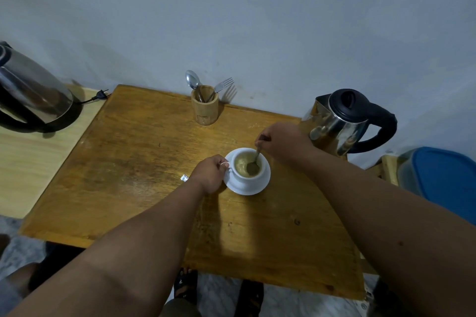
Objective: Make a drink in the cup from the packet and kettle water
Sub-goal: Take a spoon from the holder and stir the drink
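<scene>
A white cup (pixel 244 179) stands on a white saucer (pixel 260 188) near the middle of the wooden table (pixel 144 162). The cup holds a pale brown frothy drink. My left hand (pixel 210 174) grips the cup's handle. My right hand (pixel 282 140) pinches a metal spoon (pixel 255 161) whose bowl dips into the drink. A steel kettle (pixel 342 123) with a black lid and handle stands just behind my right hand. A small white scrap (pixel 184 177), perhaps from the packet, lies beside my left wrist.
A wooden holder (pixel 204 108) with a spoon and fork stands at the table's back edge by the wall. A second steel kettle (pixel 31 95) on its base sits on a lighter table at far left. A blue-lidded container (pixel 443 175) is at right.
</scene>
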